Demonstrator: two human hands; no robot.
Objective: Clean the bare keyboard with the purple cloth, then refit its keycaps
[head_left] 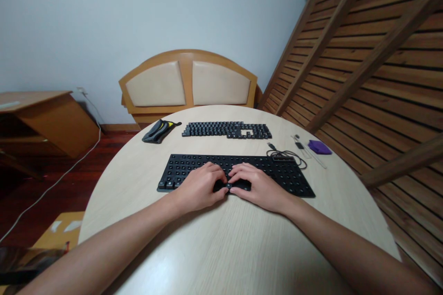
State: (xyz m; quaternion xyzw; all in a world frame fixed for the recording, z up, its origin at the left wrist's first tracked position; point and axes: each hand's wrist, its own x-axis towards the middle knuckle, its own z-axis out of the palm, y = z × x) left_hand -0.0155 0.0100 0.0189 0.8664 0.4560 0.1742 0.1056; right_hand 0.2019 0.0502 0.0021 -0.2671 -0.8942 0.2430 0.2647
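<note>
A black computer keyboard (194, 162) lies across the table in front of me, most of its keycaps off and the switch stems showing. A few keycaps (169, 184) sit in its bottom row at the left end. My left hand (204, 185) and my right hand (258, 185) meet at the middle of the bottom row. Thumbs and fingertips of both close on a small black keycap (229, 185) at the keyboard's front edge. How firmly each holds it is hard to see. Loose keycaps (214, 129) lie in rows behind the keyboard, laid out in a keyboard pattern.
The round table (221, 249) carries a grey, black and yellow pouch-like item (160, 131) at back left. On the right lie a coiled USB cable (289, 153), a purple cloth (319, 147) and slim tools (304, 147). A wooden slatted frame (374, 64) leans close by on the right.
</note>
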